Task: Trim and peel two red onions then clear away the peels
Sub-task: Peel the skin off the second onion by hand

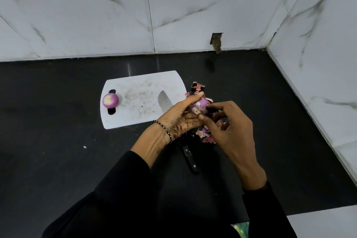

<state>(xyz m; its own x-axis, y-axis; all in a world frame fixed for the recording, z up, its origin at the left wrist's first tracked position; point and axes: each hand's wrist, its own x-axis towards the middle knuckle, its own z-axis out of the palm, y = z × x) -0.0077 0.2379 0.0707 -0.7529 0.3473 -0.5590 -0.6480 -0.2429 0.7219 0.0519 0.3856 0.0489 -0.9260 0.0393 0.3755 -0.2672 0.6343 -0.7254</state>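
- The black table (58, 160) is stretching wide, catching a faint shine.
- White marble wall tiles (77, 15) are rising behind and at right.
- A dark notch (216, 41) is gaping low in the back wall.
- A white speck (85, 147) is lying on the table.

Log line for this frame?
peeling second onion | left hand holds it | right hand picks at it | peeled onion on board | knife set down

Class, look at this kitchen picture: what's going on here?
A person is peeling a red onion: the left hand holds it while the right hand picks at its skin. A second, already peeled onion sits on the white cutting board. The knife lies unused, blade on the board. Loose peels lie on the black counter beside it.
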